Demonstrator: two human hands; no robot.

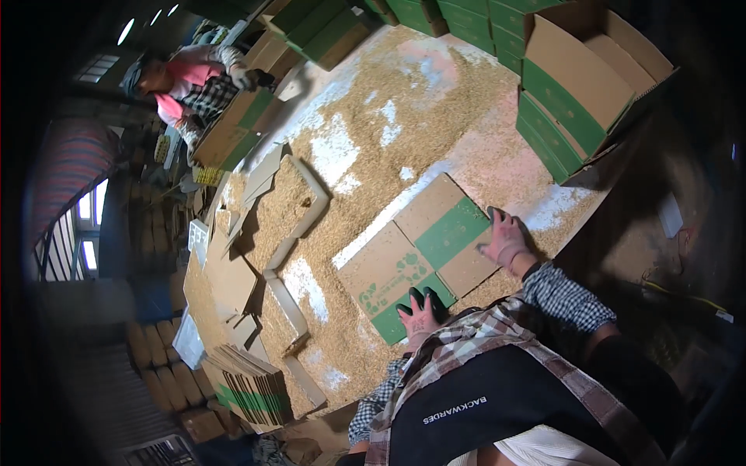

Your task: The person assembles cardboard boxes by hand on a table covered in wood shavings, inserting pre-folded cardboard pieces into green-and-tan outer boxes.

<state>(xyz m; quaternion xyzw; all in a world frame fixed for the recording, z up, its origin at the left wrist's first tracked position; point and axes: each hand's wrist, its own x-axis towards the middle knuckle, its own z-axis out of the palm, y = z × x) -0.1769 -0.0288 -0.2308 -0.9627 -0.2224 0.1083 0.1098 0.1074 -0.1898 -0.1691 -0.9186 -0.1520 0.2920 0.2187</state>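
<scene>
Black garment, 6 o'clock; left hand, right hand: fingers spread wide on flattened carton, 4 o'clock; best pressed evenly.

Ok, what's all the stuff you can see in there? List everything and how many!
Flat carton: one, brown and green, under both hands
Table: one, white and pinkish, middle
Loose flakes: too many to count, tan, across the table
Pale strips: several, whitish, table's left half
Cardboard pieces: several, brown, table's left
Carton stack: one, brown and green, lower left
Open carton: one, brown and green, upper right
Green boxes: several, green, far edge
Co-worker: one, pink and checked clothes, upper left
Dark rim: too dim to tell
Left hand: one, pink glove, carton's near side
Right hand: one, pink glove, carton's right end
</scene>
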